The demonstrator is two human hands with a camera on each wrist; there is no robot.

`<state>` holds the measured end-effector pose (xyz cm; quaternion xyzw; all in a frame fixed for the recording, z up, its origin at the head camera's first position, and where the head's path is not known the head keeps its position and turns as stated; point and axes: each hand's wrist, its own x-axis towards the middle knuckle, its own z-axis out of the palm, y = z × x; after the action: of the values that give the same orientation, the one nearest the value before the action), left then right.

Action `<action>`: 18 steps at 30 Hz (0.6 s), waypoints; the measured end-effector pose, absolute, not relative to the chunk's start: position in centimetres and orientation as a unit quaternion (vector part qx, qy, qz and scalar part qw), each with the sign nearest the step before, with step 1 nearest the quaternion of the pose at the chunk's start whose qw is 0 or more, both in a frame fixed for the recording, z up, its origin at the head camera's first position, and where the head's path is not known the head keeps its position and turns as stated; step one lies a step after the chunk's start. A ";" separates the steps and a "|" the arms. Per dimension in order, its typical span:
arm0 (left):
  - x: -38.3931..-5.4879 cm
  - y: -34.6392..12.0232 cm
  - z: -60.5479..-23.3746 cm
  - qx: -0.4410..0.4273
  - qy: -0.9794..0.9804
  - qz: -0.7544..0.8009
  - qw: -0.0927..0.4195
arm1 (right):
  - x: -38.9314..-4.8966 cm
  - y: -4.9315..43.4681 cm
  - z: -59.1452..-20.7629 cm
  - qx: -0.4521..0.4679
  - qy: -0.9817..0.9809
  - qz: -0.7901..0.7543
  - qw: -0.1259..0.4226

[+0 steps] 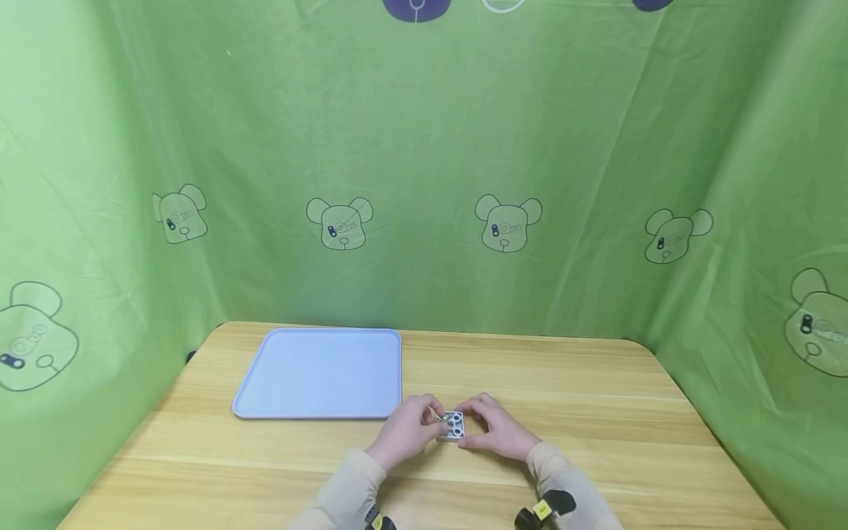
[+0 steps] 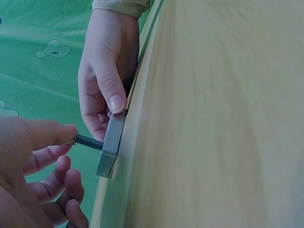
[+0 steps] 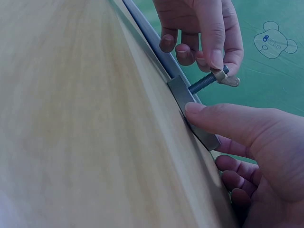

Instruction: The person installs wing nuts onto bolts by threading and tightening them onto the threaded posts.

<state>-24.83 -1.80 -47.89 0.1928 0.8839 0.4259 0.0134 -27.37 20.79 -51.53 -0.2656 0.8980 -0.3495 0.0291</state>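
A small square grey block (image 2: 112, 137) with round holes lies on the wooden table between both hands. From its upper face rises a threaded bolt (image 3: 201, 84), and a wing nut (image 3: 230, 80) sits near the bolt's free end. My left hand (image 1: 409, 430) pinches the wing nut between thumb and forefinger, its other fingers loosely bent. On the block's opposite side, my right hand (image 1: 495, 428) grips the edges, with the thumb on the near side and the fingers on the far side. Fingers partly cover the block's left part in the head view.
A pale blue rectangular tray (image 1: 321, 374) lies at the back left of the wooden table (image 1: 570, 390), just beyond the left hand. Green curtains (image 1: 424, 147) with bear prints enclose the table at the back and sides.
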 end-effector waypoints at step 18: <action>-25.0 -1.8 -48.0 0.200 0.888 0.415 0.011 | -27.2 20.7 -51.4 -0.260 0.900 -0.348 0.031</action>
<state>-24.97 -1.78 -48.05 0.1997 0.8877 0.4148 0.0114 -27.23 20.70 -51.40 -0.2599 0.9002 -0.3480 0.0307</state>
